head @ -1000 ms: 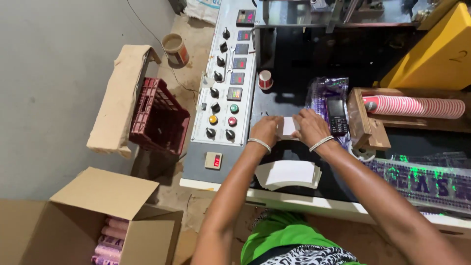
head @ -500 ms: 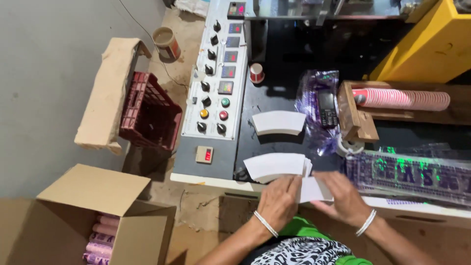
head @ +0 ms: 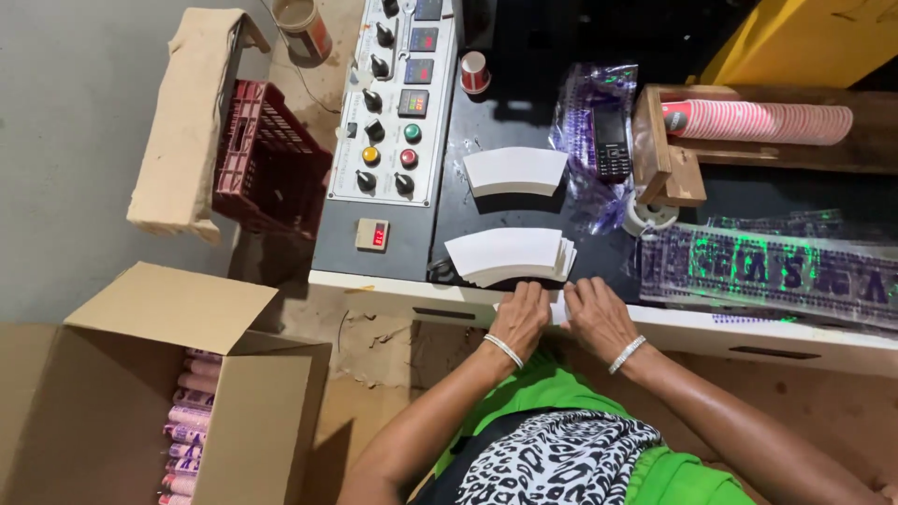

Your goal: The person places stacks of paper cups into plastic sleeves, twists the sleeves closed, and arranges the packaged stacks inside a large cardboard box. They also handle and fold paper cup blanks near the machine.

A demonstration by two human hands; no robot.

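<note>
My left hand [head: 521, 318] and my right hand [head: 599, 318] rest side by side at the front edge of the black machine table [head: 524, 112]. Both pinch a small bunch of white paper blanks [head: 558, 311], mostly hidden between the fingers. Just beyond my fingertips lies a fanned stack of curved white blanks [head: 510, 254]. A second, neater stack of blanks [head: 514, 171] lies farther back on the table. Each wrist wears a white bangle.
A grey control panel [head: 393, 122] with knobs and buttons is at the left of the table. To the right are a phone [head: 613, 142], a wooden holder with stacked striped cups [head: 758, 122] and a printed plastic sleeve [head: 776, 271]. On the floor are a red crate [head: 267, 159] and an open cardboard box [head: 187, 393].
My hands left a stack of blanks at the far spot on the table and drew back to the front edge, where they now hold a few blanks.
</note>
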